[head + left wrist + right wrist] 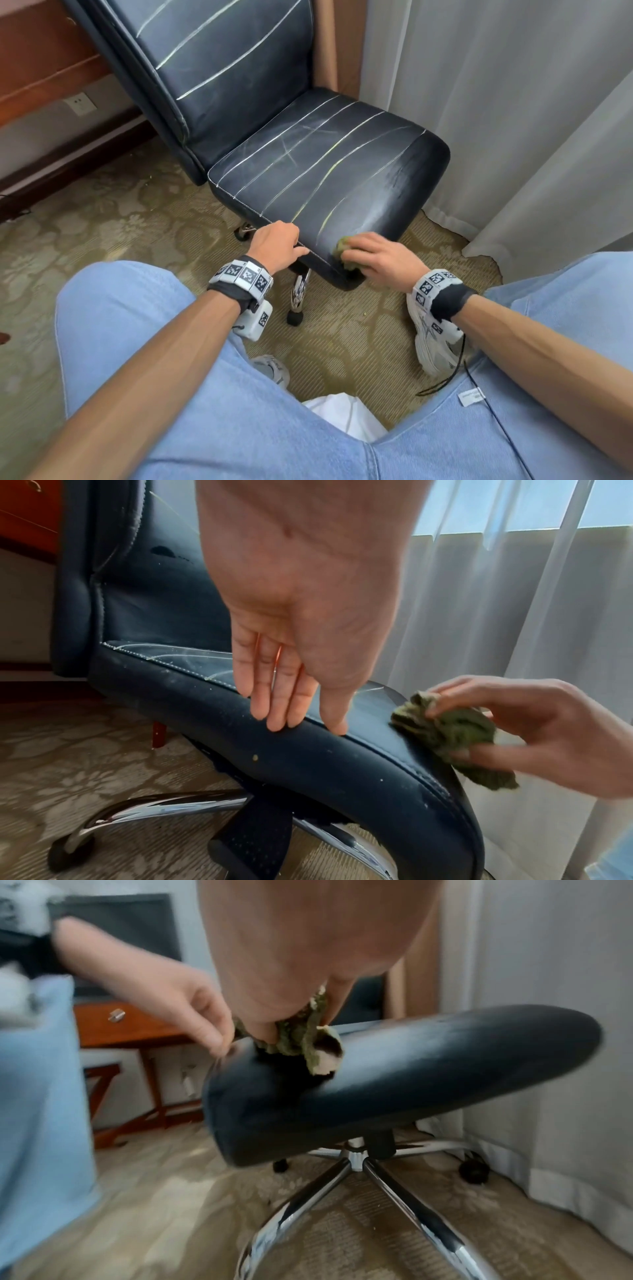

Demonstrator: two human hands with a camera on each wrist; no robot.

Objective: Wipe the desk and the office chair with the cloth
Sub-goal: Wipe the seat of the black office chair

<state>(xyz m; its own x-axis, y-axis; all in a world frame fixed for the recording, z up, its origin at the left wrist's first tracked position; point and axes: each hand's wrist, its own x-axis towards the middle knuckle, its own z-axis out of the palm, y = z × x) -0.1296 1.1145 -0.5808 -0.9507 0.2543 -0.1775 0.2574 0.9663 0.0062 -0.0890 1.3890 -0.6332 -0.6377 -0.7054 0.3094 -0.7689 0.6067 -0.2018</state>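
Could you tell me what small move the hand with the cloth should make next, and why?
Probably slide the cloth sideways along the seat's front edge, toward the left hand. The right hand presses the bunched cloth onto the seat's near corner, and pale specks show on the edge between the hands. The left hand rests there with straight fingers, seemingly steadying the chair.

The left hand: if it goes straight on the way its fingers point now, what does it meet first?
The left hand points down at the seat edge, and its fingertips look already on or nearly on it, so the seat comes first.
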